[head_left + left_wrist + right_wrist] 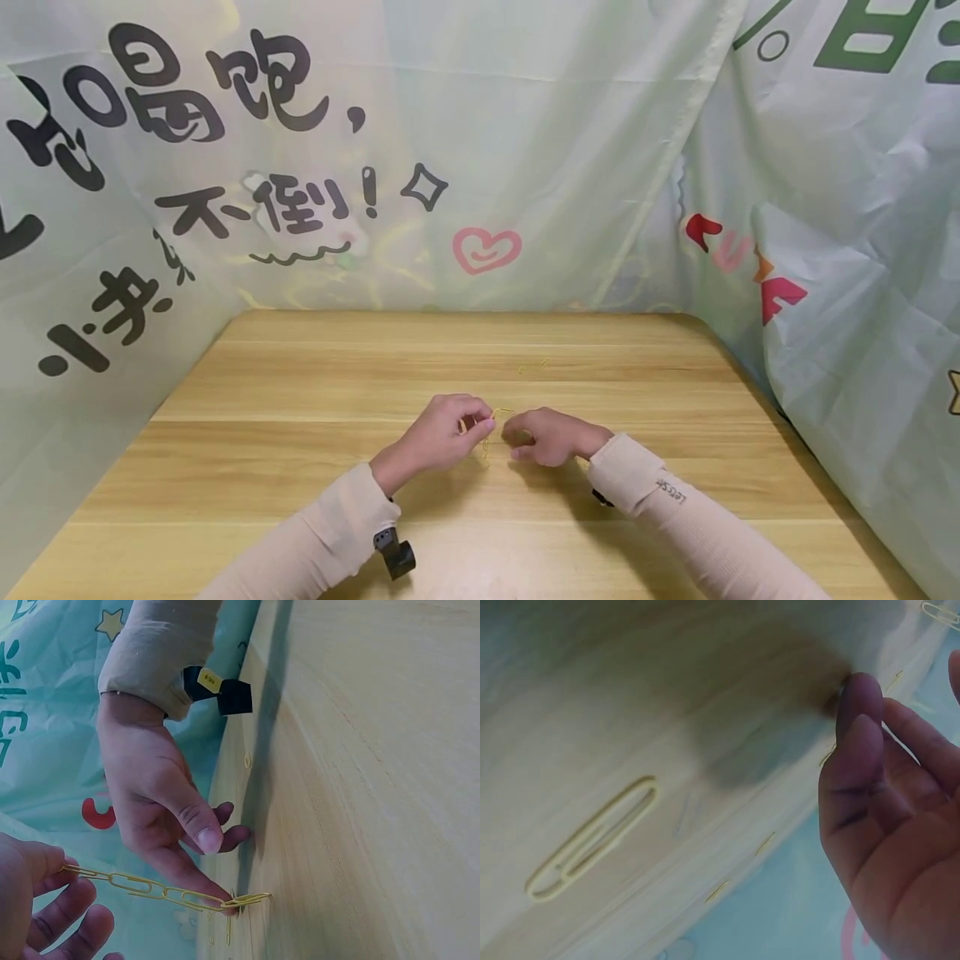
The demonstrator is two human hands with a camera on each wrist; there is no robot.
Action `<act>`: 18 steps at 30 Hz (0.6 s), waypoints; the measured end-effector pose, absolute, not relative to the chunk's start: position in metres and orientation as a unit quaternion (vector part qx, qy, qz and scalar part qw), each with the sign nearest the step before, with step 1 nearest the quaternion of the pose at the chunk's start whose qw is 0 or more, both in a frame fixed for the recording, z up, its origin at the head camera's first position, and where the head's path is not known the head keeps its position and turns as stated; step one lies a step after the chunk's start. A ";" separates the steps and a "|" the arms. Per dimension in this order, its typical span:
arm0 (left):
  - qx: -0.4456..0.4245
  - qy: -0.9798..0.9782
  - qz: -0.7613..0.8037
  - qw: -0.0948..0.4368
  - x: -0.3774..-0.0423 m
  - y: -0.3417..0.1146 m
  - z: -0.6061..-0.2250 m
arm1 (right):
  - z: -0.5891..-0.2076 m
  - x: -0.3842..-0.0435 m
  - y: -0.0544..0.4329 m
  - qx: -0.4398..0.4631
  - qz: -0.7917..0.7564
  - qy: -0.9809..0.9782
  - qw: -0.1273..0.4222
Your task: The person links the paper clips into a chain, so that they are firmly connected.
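Observation:
My left hand (pixel 447 429) pinches one end of a chain of yellow paper clips (pixel 139 883) between thumb and fingertips. In the left wrist view the linked clips stretch across to the right hand's index fingertip, and part of the chain lies close to the tabletop there. My right hand (pixel 553 435) is just to the right, its index finger extended to the chain and its other fingers loosely bent. Whether that fingertip presses on a clip is hard to tell. A loose yellow paper clip (pixel 592 838) lies on the table near the right wrist.
The wood-grain table (pixel 315 383) bears a few more yellow paper clips (pixel 766 843) toward its far side. Printed fabric (pixel 570 167) hangs behind and along both sides. A black wrist camera (pixel 394 552) is strapped under the left sleeve.

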State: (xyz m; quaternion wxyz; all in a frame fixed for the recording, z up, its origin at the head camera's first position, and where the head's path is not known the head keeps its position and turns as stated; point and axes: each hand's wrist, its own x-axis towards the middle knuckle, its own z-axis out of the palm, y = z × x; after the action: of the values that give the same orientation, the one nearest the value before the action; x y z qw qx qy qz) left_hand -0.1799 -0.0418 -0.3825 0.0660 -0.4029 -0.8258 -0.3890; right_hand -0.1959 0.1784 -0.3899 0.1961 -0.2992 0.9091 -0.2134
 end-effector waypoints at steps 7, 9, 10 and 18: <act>-0.408 -0.820 -0.397 0.066 -0.180 -0.041 -0.386 | -0.388 -0.194 0.185 -0.287 -0.207 0.920 0.166; -0.410 -0.818 -0.398 0.068 -0.181 -0.040 -0.385 | -0.386 -0.195 0.188 -0.287 -0.204 0.923 0.158; -0.410 -0.818 -0.397 0.068 -0.182 -0.040 -0.385 | -0.385 -0.196 0.189 -0.290 -0.201 0.923 0.154; -0.409 -0.818 -0.399 0.064 -0.182 -0.040 -0.384 | -0.392 -0.199 0.192 -0.283 -0.204 0.926 0.146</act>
State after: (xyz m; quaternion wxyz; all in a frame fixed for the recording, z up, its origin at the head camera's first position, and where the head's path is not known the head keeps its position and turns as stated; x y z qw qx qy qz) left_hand -0.1816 -0.0398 -0.3838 0.0636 -0.4091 -0.8184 -0.3986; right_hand -0.1986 0.1916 -0.3916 0.1462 -0.2830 0.9258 -0.2037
